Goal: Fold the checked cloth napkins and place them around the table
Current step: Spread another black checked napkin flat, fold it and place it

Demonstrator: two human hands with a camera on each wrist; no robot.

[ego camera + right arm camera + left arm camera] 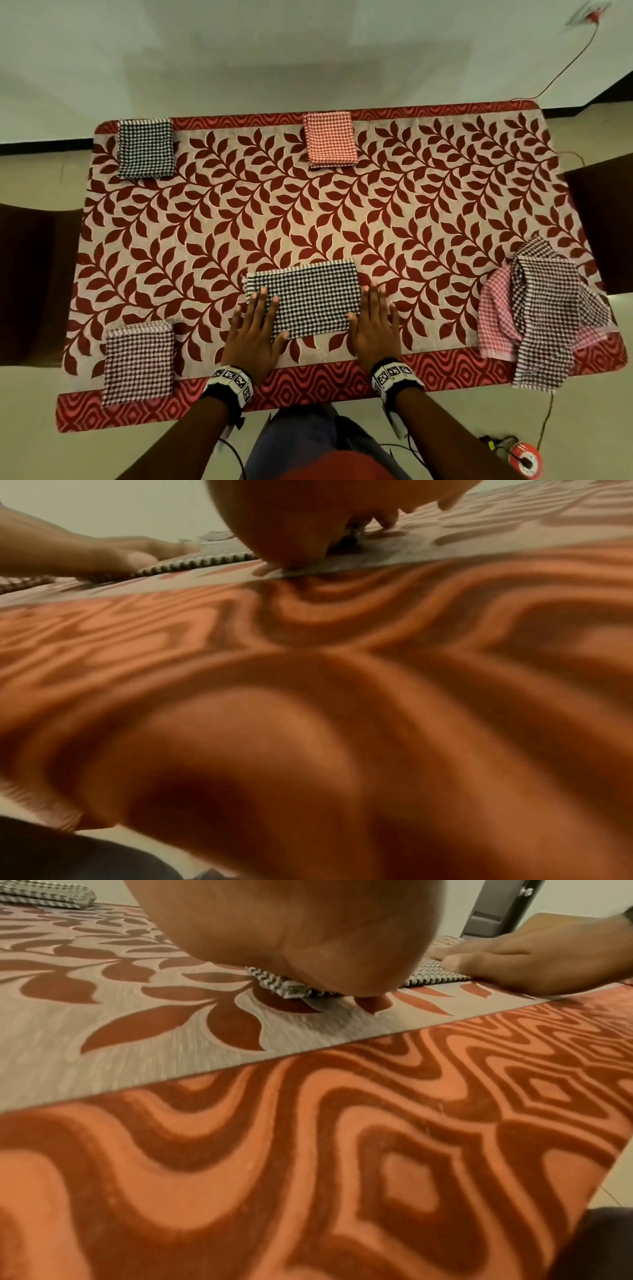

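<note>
A black-and-white checked napkin (308,298), folded to a long rectangle, lies near the table's front middle. My left hand (255,330) lies flat with straight fingers pressing its left end. My right hand (375,325) lies flat along its right end, fingers straight. In the left wrist view my left hand's palm (291,934) rests on the napkin's corner (291,988), with my right hand (534,958) beyond. In the right wrist view my right hand's palm (308,520) sits by the napkin's edge (192,564).
Folded napkins lie at the back left (145,148), back middle (330,139) and front left (138,362). A heap of unfolded checked napkins (544,322) sits at the right front corner. The leaf-patterned tablecloth (308,212) covers the table. A red cable reel (524,460) lies on the floor.
</note>
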